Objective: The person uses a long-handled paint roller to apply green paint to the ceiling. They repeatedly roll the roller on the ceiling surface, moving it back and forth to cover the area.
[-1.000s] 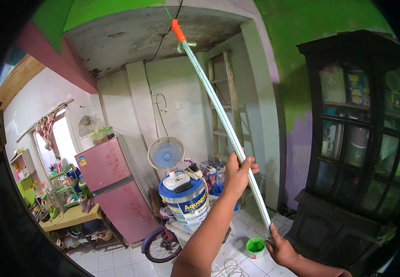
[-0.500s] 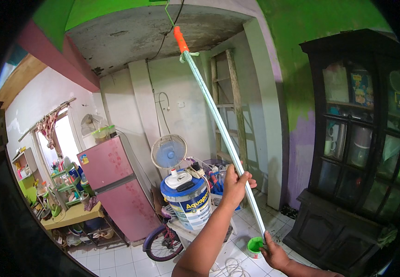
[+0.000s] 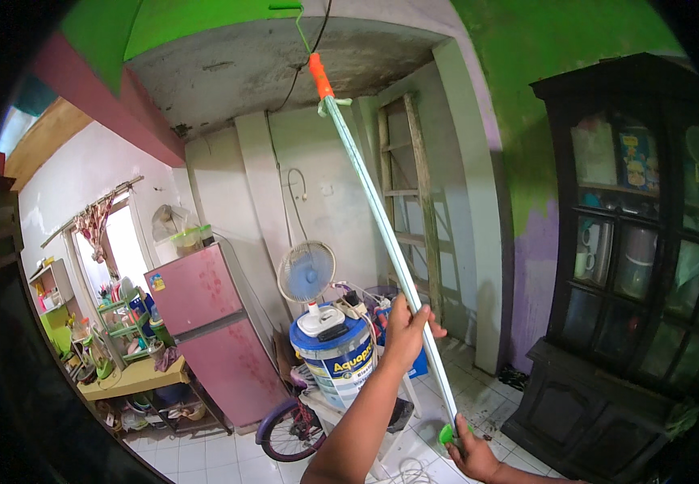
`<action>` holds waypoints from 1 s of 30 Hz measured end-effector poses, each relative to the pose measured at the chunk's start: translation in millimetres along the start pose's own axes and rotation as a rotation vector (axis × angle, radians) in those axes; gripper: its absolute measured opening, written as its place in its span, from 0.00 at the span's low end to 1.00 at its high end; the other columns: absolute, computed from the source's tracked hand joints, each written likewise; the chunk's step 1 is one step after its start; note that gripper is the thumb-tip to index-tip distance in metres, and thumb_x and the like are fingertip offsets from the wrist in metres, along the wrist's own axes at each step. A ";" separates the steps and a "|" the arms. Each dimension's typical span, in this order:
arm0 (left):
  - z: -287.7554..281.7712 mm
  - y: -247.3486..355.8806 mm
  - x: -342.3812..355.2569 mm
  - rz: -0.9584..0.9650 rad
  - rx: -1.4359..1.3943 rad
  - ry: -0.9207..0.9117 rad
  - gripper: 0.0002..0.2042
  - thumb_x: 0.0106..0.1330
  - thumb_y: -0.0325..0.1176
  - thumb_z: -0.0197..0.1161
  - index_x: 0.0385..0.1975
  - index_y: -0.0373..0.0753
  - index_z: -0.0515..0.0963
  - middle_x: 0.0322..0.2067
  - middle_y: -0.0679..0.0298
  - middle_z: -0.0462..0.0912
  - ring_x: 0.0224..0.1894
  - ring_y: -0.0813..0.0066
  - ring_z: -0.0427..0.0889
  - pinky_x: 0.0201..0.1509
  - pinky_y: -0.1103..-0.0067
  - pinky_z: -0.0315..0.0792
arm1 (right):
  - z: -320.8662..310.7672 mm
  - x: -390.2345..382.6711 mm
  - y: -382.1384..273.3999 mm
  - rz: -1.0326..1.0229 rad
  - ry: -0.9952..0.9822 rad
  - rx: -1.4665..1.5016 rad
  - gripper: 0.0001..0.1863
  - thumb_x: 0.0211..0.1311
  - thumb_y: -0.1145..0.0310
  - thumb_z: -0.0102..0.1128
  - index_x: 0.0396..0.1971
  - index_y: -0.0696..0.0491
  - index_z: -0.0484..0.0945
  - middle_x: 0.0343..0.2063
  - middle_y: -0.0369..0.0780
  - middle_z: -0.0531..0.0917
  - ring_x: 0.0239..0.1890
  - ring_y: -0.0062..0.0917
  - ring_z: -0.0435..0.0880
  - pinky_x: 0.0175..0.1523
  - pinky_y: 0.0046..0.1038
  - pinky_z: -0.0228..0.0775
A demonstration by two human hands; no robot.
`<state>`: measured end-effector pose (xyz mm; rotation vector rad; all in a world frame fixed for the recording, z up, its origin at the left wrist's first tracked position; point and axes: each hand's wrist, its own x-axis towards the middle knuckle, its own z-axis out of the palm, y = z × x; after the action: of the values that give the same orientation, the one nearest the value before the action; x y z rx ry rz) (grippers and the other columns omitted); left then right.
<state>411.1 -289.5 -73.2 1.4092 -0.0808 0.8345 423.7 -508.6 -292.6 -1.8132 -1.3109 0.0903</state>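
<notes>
Head view. Item one: a pale pole (image 3: 381, 218), set slantwise from just before 12 o'clock down to 5 o'clock. At its upper end an orange handle (image 3: 320, 77) is attached, with a pale tie (image 3: 334, 105) knotted at the joint; above the handle a thin green rod (image 3: 301, 34) is carried up to a green roller (image 3: 286, 7), cut close by the picture's edge between 11 and 12 o'clock.

Hands: both are occupied. The pole is gripped by the left hand (image 3: 406, 332) at 5 o'clock, nearer the centre, and its lower end is held by the right hand (image 3: 474, 453) – also 5 o'clock, farther out. Just beside the right hand a green tub (image 3: 446, 436) is partly hidden.

Surroundings: a white bucket (image 3: 335, 379) with a blue lid is found at 6 o'clock, a fan (image 3: 307, 273) being stood upon it. A bicycle wheel (image 3: 291, 436) is seen toward 7 o'clock. At 8 o'clock a pink refrigerator (image 3: 212, 339) is placed; beyond it, a cluttered worktop (image 3: 135, 379). A wooden ladder (image 3: 419, 181) is leaned at 2 o'clock – and a dark glazed cabinet (image 3: 599, 391) is stationed at 3 to 4 o'clock.
</notes>
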 end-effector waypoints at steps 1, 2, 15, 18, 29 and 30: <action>-3.7 -2.6 -7.6 0.015 0.024 -0.004 0.20 0.72 0.24 0.51 0.62 0.35 0.57 0.31 0.61 0.73 0.25 0.72 0.80 0.35 0.71 0.84 | 2.2 -8.5 -5.0 0.002 -0.013 0.000 0.43 0.63 0.68 0.60 0.70 0.59 0.45 0.35 0.62 0.79 0.35 0.56 0.81 0.42 0.44 0.75; -5.2 -7.3 -14.0 0.014 0.003 -0.003 0.16 0.72 0.24 0.50 0.57 0.36 0.60 0.30 0.62 0.72 0.24 0.73 0.80 0.33 0.71 0.85 | 5.1 -13.7 -6.6 0.003 -0.026 0.001 0.43 0.63 0.67 0.60 0.70 0.59 0.44 0.34 0.61 0.79 0.34 0.56 0.81 0.41 0.45 0.74; -1.7 27.9 -25.7 0.051 -0.049 -0.011 0.11 0.74 0.29 0.48 0.53 0.38 0.64 0.25 0.65 0.70 0.23 0.79 0.74 0.29 0.75 0.82 | 15.5 -6.4 -24.4 -0.248 0.147 0.233 0.37 0.66 0.70 0.56 0.70 0.60 0.49 0.33 0.54 0.79 0.32 0.43 0.81 0.39 0.35 0.73; -1.5 24.8 -30.6 0.027 -0.077 0.011 0.11 0.74 0.30 0.49 0.53 0.38 0.64 0.26 0.66 0.70 0.23 0.79 0.73 0.29 0.75 0.82 | 35.1 -23.8 -0.6 -0.173 0.126 0.356 0.33 0.67 0.73 0.53 0.69 0.60 0.53 0.22 0.37 0.75 0.19 0.20 0.72 0.26 0.25 0.67; -9.4 25.3 -41.1 0.247 0.218 0.245 0.32 0.71 0.34 0.60 0.70 0.30 0.53 0.55 0.54 0.72 0.47 0.75 0.77 0.50 0.80 0.73 | -36.0 41.8 -78.2 -0.145 0.156 0.285 0.33 0.68 0.73 0.54 0.70 0.58 0.53 0.34 0.54 0.79 0.33 0.38 0.82 0.42 0.31 0.73; -16.2 24.8 -50.9 0.161 0.245 0.248 0.30 0.70 0.33 0.61 0.69 0.35 0.57 0.60 0.53 0.69 0.50 0.72 0.76 0.51 0.76 0.74 | -43.1 52.3 -87.2 -0.152 0.163 0.298 0.32 0.68 0.73 0.54 0.70 0.58 0.54 0.33 0.53 0.79 0.32 0.36 0.81 0.42 0.30 0.73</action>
<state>353.9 -300.4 -82.3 1.5296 0.1025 1.1788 404.7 -486.8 -186.0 -1.4361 -1.2428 0.0505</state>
